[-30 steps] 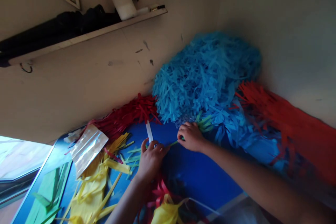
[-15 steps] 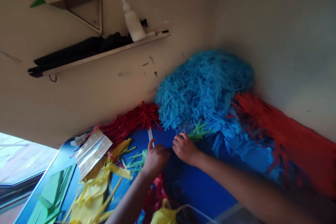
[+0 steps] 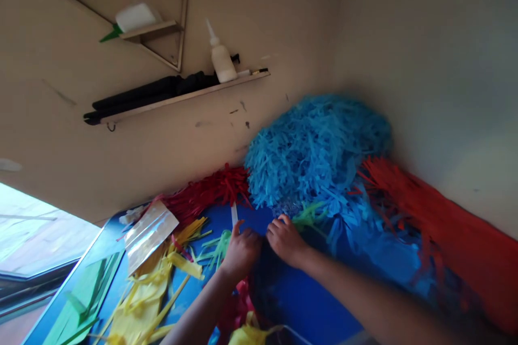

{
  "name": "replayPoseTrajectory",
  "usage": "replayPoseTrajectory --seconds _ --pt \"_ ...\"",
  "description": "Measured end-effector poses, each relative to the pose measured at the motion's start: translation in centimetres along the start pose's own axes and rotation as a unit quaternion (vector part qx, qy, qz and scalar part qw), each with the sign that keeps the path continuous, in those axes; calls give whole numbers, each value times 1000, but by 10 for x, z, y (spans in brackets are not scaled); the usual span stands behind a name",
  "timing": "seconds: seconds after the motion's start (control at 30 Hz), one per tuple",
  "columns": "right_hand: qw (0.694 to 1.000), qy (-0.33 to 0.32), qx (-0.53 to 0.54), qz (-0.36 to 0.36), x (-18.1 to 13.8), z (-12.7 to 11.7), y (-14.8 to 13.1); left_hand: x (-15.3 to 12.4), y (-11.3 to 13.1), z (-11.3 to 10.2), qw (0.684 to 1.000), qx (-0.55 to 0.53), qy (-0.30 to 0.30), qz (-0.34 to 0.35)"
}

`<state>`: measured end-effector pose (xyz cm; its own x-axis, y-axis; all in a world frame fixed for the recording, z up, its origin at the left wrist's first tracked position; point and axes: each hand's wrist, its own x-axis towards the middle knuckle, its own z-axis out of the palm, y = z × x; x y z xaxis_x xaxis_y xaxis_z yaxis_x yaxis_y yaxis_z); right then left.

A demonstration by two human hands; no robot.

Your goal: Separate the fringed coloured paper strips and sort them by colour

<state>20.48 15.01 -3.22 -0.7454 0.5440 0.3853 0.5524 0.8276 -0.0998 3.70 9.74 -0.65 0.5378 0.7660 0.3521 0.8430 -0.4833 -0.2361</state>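
My left hand [image 3: 242, 248] and my right hand [image 3: 285, 240] rest close together on a dark blue sheet [image 3: 299, 296] on the table. Both have their fingers curled down, pinching at something small between them that I cannot make out. A white strip [image 3: 233, 214] stands just above my left thumb. Green fringed paper [image 3: 306, 214] lies by my right fingertips, more green strips [image 3: 218, 245] left of my left hand. A big heap of light blue fringed paper [image 3: 315, 151] rises right behind the hands.
Red fringe [image 3: 206, 191] lies along the back wall and orange-red fringe [image 3: 437, 215] at right. Yellow strips [image 3: 141, 291], a clear plastic bag [image 3: 150, 232] and green paper [image 3: 76, 307] sit at left. A wall shelf [image 3: 182, 94] holds a glue bottle [image 3: 220, 56] and dark items.
My hands have drawn closer together, the right one sliding left toward the left hand. The camera has tilted upward, so more of the wall and a second shelf show.
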Motion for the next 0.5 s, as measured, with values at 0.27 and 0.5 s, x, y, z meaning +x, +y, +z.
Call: replayPoseTrajectory --seconds 0.27,0.5 --pt "947 291 127 54 -3 -105 23 14 -27 -97 983 62 174 -2" --pt "807 -47 580 100 -41 -206 -34 -17 67 -202 969 34 244 14"
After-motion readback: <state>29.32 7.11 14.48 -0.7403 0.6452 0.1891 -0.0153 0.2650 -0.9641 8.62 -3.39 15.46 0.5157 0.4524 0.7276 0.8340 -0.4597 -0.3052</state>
